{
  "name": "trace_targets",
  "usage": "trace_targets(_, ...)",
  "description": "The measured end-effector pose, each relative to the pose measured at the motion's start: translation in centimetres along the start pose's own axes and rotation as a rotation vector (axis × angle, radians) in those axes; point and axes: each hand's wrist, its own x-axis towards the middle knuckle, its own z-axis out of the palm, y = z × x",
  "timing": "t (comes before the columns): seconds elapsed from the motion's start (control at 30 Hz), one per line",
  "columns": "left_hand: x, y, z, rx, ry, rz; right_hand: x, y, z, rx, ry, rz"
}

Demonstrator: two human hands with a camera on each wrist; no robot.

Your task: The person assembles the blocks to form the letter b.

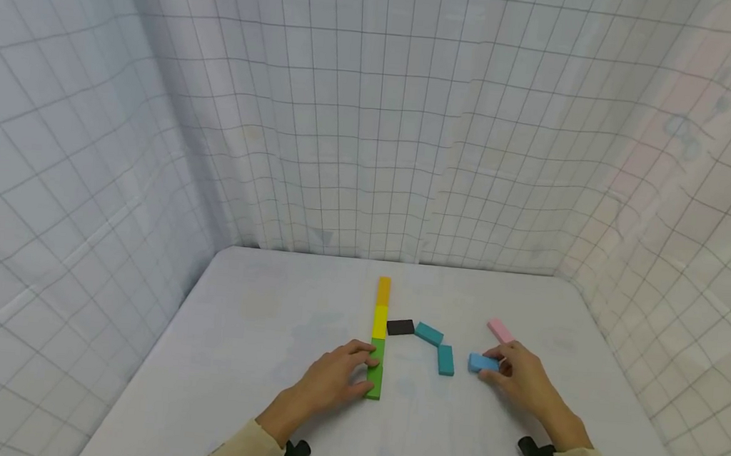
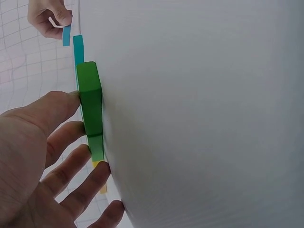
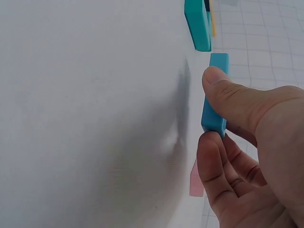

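Note:
My right hand (image 1: 524,383) pinches a light blue block (image 1: 480,363) between thumb and fingers; the right wrist view shows this block (image 3: 214,107) just off the table, above its shadow. My left hand (image 1: 328,379) rests with spread fingers along the left side of two green blocks (image 1: 375,383) laid end to end. Its thumb touches the nearer green block (image 2: 90,78) in the left wrist view. Beyond the green ones, a yellow block (image 1: 380,322) and an orange block (image 1: 384,290) continue the straight row.
A black block (image 1: 401,327) branches right from the yellow one. Then come a slanted teal block (image 1: 429,334) and another teal block (image 1: 446,361) pointing toward me. A pink block (image 1: 500,330) lies behind my right hand. Gridded white curtains (image 1: 361,113) surround the white table (image 1: 255,319).

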Motion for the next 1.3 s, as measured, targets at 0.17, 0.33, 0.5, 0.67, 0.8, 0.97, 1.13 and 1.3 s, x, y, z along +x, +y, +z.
trace_targets(0.17, 0.0, 0.2, -0.2, 0.011, -0.004, -0.009, -0.1, -0.7, -0.3, -0.006, 0.013, 0.008)
trace_targets(0.33, 0.1, 0.3, -0.4, 0.000, 0.002, -0.002, 0.0, -1.4, -0.5, -0.008, 0.007, 0.004)
trace_targets(0.5, 0.0, 0.4, -0.2, -0.016, -0.006, -0.002, -0.2, -2.0, -0.4, 0.003, 0.003, -0.009)
trace_targets(0.67, 0.1, 0.2, -0.1, -0.004, 0.001, 0.000, -0.1, -2.9, 0.1, 0.023, -0.007, -0.066)
trace_targets(0.8, 0.1, 0.2, 0.0, -0.008, 0.002, 0.003, -0.1, -3.4, 0.6, 0.037, 0.000, -0.105)
trace_targets(0.97, 0.1, 0.0, 0.2, -0.014, -0.001, -0.002, 0.0, -4.0, 1.0, 0.060, 0.012, -0.149)
trace_targets(1.13, 0.1, -0.1, 0.2, -0.006, 0.004, 0.005, 0.0, -4.8, 1.6, 0.077, -0.021, -0.163)
trace_targets(1.3, 0.2, -0.1, 0.1, -0.011, 0.007, 0.011, -0.2, -5.5, 2.1, 0.098, -0.064, -0.179)
